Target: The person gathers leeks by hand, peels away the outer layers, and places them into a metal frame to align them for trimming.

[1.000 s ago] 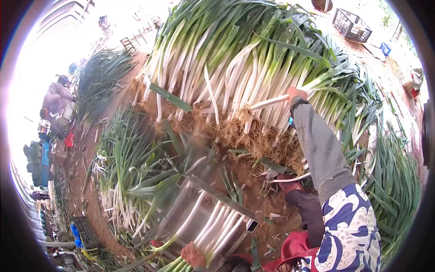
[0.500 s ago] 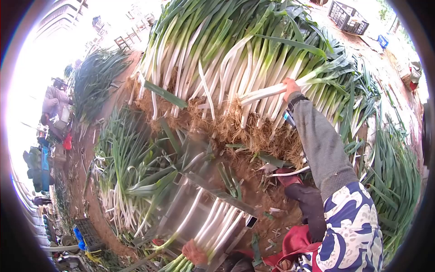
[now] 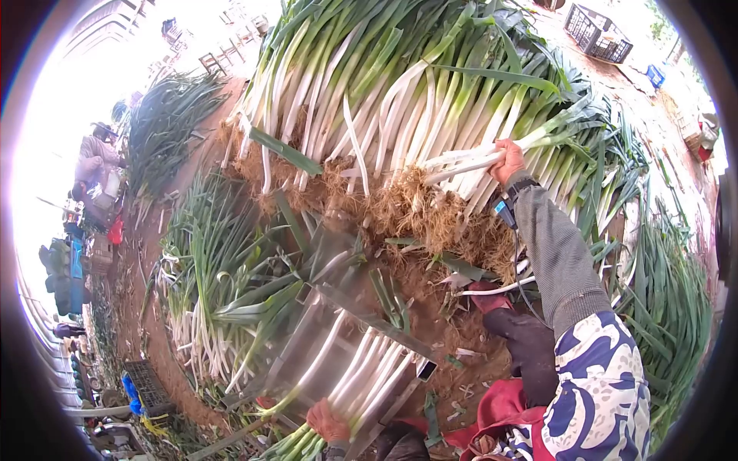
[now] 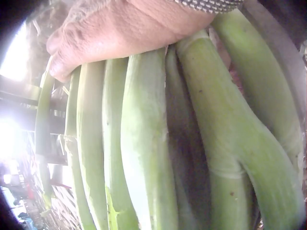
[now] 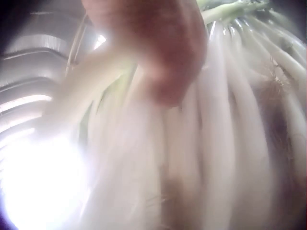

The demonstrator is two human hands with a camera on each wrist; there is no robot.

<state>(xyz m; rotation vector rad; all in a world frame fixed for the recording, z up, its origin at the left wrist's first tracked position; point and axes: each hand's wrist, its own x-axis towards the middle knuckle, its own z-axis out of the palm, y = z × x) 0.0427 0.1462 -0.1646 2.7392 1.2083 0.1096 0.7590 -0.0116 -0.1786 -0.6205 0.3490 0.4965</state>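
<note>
The right hand (image 3: pixel 507 160) is closed round a couple of leeks (image 3: pixel 461 163), gripping them on the white shank just above the roots, at the near face of the big pile (image 3: pixel 400 92); the wrist view is blurred but shows fingers (image 5: pixel 158 52) wrapped over pale stalks. The left hand (image 3: pixel 327 421) lies low and close to the body, fingers curled over a bundle (image 4: pixel 144 158) of leeks that rests in a metal trough (image 3: pixel 307 346), its grip falling where white turns to green. Judging by their look, the leeks are long and fairly stiff in the shank, floppy in the leaves, light singly but weighty as a bunch; the smooth skin may be slippery and the roots carry soil, so the firm white part is the place to hold, not the leaves, which would bend or tear. Left of the trough lies another heap (image 3: pixel 223 292) on the soil, and beyond the right hand, far off, a crate (image 3: pixel 598 34)
</note>
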